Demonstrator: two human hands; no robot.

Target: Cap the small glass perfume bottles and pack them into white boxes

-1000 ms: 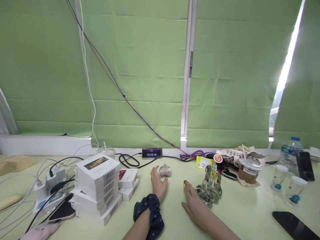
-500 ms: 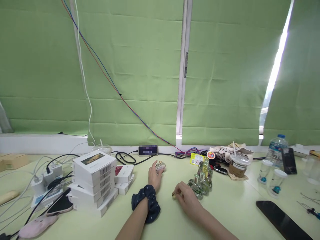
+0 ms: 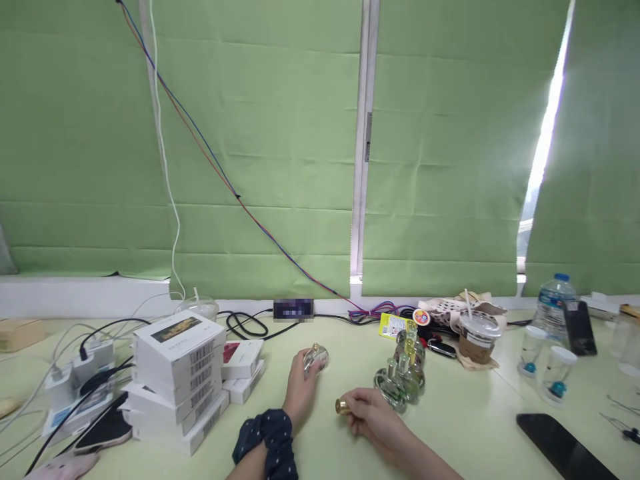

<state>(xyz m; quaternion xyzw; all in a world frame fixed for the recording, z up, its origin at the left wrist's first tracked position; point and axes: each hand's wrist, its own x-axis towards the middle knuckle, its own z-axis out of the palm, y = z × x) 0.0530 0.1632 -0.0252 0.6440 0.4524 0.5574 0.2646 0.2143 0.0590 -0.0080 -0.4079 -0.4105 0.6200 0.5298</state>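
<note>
Low in the head view, my left hand, with a dark dotted scrunchie at the wrist, has its fingers closed round a small clear glass bottle with a gold neck. To its right, my right hand pinches a small gold cap between thumb and fingertips, apart from the bottle. Just beyond my right hand stands a cluster of several glass bottles with clear and yellowish tops.
White boxes are stacked on the left, beside chargers and cables. Along the back lie black cables and a yellow card. A drink cup, lidded jars, a water bottle and a black phone stand or lie right.
My left hand has moved nearer to me and slightly left with the bottle. My right hand has shifted slightly closer to me, and the gold cap shows more clearly.
</note>
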